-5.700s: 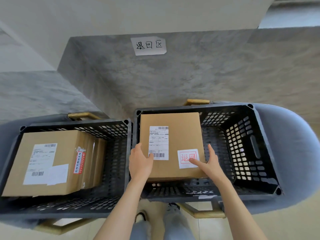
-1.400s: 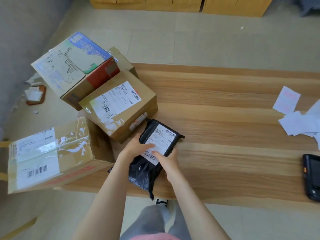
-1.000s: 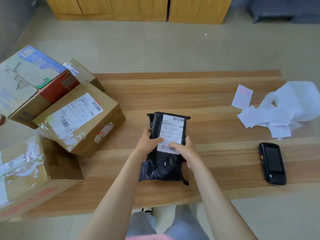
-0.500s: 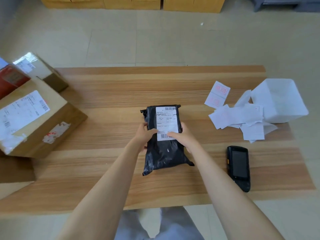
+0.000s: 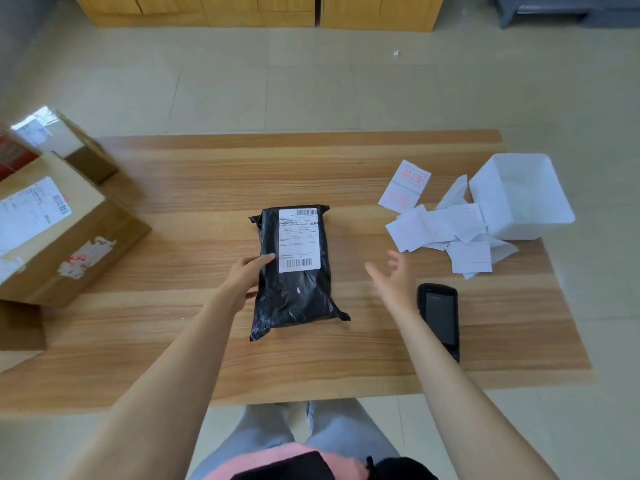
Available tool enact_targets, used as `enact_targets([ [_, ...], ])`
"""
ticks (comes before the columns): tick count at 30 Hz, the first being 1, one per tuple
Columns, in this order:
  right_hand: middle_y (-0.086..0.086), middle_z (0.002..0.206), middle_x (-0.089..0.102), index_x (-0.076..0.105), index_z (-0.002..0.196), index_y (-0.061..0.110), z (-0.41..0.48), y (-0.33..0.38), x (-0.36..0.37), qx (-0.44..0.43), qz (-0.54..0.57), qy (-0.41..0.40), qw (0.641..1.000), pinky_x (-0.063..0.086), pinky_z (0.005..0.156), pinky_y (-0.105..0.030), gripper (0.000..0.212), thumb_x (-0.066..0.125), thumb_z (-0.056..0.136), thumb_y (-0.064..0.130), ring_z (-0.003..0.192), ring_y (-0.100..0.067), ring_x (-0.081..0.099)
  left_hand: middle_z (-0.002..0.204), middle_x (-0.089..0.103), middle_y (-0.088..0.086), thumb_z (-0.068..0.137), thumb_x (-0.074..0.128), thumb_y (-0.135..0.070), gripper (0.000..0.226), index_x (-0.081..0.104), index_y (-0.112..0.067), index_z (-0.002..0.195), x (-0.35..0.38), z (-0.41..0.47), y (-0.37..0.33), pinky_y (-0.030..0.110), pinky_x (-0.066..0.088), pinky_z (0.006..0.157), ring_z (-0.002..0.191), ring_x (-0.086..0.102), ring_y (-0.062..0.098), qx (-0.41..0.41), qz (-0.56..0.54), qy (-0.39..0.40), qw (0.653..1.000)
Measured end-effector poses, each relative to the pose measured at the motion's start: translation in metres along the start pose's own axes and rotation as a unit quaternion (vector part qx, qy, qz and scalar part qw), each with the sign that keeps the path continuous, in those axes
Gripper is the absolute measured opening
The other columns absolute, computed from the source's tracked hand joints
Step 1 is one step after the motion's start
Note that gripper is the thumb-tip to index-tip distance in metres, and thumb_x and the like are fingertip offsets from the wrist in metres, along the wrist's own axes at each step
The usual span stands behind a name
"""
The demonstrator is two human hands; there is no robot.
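Note:
A black plastic mailer bag (image 5: pixel 294 299) with a white shipping label (image 5: pixel 298 239) lies in the middle of the wooden table (image 5: pixel 207 341). My left hand (image 5: pixel 247 277) holds the bag's left edge, thumb on top. My right hand (image 5: pixel 394 278) hovers open to the right of the bag, apart from it, fingers spread. A black handheld scanner (image 5: pixel 440 318) lies on the table just right of my right hand.
Cardboard boxes (image 5: pixel 52 230) with labels are stacked at the table's left end. A pile of white stickers with red stamps (image 5: pixel 440 226) and a white tray (image 5: pixel 519 195) sit at the right. Wooden cabinets (image 5: pixel 256 8) stand beyond the tiled floor.
My right hand has let go of the bag and moved right, toward the scanner. The bag now lies flat on the table with only my left hand on it.

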State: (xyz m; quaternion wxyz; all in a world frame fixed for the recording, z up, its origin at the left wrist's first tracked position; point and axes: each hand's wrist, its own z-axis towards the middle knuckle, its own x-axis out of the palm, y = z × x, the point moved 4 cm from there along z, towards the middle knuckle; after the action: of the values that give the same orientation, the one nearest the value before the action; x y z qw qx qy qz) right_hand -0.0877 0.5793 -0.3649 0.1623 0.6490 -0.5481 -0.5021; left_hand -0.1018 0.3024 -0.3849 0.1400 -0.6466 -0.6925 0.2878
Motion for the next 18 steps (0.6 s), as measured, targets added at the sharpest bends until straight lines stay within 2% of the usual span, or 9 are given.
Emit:
enact_targets([
  [3, -0.005, 0.132, 0.051, 0.049, 0.132, 0.021, -0.006, -0.026, -0.032, -0.001, -0.11, -0.102, 0.989, 0.038, 0.099, -0.042, 0.054, 0.067, 0.083, 0.033, 0.124, -0.027, 0.041, 0.104, 0.062, 0.004, 0.087, 0.066, -0.04, 0.05, 0.05, -0.013, 0.126, 0.001, -0.003, 0.005, 0.038, 0.045, 0.081, 0.1, 0.057, 0.025, 0.006, 0.003, 0.005, 1.0],
  [7, -0.009, 0.139, 0.042, 0.048, 0.132, 0.019, -0.022, -0.054, -0.054, 0.023, -0.181, -0.162, 0.97, 0.034, 0.102, -0.048, 0.06, 0.071, 0.077, 0.029, 0.124, -0.035, 0.038, 0.099, 0.06, 0.001, 0.087, 0.066, -0.041, 0.047, 0.049, -0.015, 0.123, 0.005, -0.007, 0.009, 0.039, 0.045, 0.083, 0.091, 0.056, 0.021, 0.017, 0.019, 0.013, 1.0],
  [12, -0.013, 0.147, 0.035, 0.028, 0.147, 0.018, -0.042, -0.085, -0.066, 0.092, -0.166, -0.167, 0.968, 0.028, 0.108, -0.046, 0.087, 0.075, 0.076, 0.036, 0.134, -0.036, 0.03, 0.103, 0.059, 0.003, 0.085, 0.068, -0.04, 0.043, 0.05, -0.017, 0.116, 0.007, -0.009, 0.016, 0.041, 0.047, 0.089, 0.097, 0.056, 0.026, 0.021, 0.033, 0.027, 0.999],
  [16, -0.014, 0.152, 0.027, 0.01, 0.153, 0.02, -0.047, -0.102, -0.067, 0.127, -0.089, -0.146, 0.977, 0.031, 0.108, -0.051, 0.106, 0.079, 0.074, 0.033, 0.138, -0.036, 0.027, 0.109, 0.06, 0.005, 0.084, 0.069, -0.042, 0.047, 0.051, -0.016, 0.119, 0.007, -0.01, 0.017, 0.043, 0.047, 0.093, 0.101, 0.058, 0.026, 0.024, 0.039, 0.03, 0.999],
  [18, -0.014, 0.152, 0.027, 0.008, 0.154, 0.02, -0.048, -0.107, -0.067, 0.138, -0.09, -0.139, 0.977, 0.032, 0.106, -0.05, 0.11, 0.08, 0.073, 0.032, 0.138, -0.035, 0.027, 0.114, 0.06, 0.007, 0.083, 0.069, -0.043, 0.05, 0.051, -0.016, 0.122, 0.006, -0.01, 0.018, 0.044, 0.048, 0.094, 0.104, 0.058, 0.027, 0.023, 0.045, 0.029, 0.998],
])
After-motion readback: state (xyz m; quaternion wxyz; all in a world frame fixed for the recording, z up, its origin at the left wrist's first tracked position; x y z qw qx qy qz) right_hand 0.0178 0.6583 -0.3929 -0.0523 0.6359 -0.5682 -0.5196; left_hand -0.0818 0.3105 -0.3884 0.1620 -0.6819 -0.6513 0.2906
